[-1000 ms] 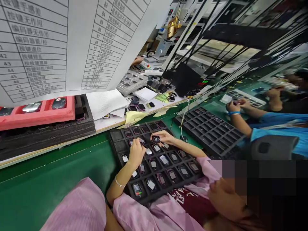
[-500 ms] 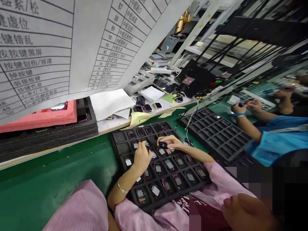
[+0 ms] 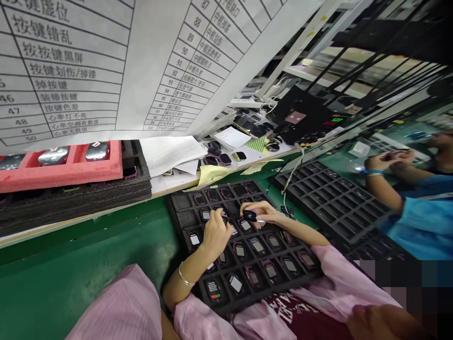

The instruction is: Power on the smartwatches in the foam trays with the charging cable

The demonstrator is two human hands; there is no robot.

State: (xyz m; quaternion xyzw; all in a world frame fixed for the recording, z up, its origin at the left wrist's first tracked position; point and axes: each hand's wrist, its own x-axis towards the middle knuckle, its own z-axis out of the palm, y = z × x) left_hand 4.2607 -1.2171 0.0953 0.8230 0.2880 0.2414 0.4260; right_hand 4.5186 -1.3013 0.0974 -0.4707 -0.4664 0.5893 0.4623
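Neither my left hand nor my right hand shows in the head view. A pink striped sleeve (image 3: 120,304) with a bit of bare arm fills the bottom left, apparently mine; its hand is out of frame. Beside me, a co-worker in pink leans over a black foam tray (image 3: 180,203) filled with smartwatches. That person's braceleted hand (image 3: 216,235) pinches a small dark thing, largely hidden by the fingers. The co-worker's other hand (image 3: 264,211) holds a dark smartwatch (image 3: 249,215) with a lit display above the tray.
A printed sheet (image 3: 141,61) hangs close in front. Red foam (image 3: 71,174) holding watches rests on dark foam at left. Papers (image 3: 170,153) and watches lie along the shelf. Farther right, another person in blue works near a second black tray (image 3: 318,203).
My view has shifted left, so the scene sits farther right and more of the red foam shows. The pink-sleeved co-worker's hands keep nearly the same pose over the tray.
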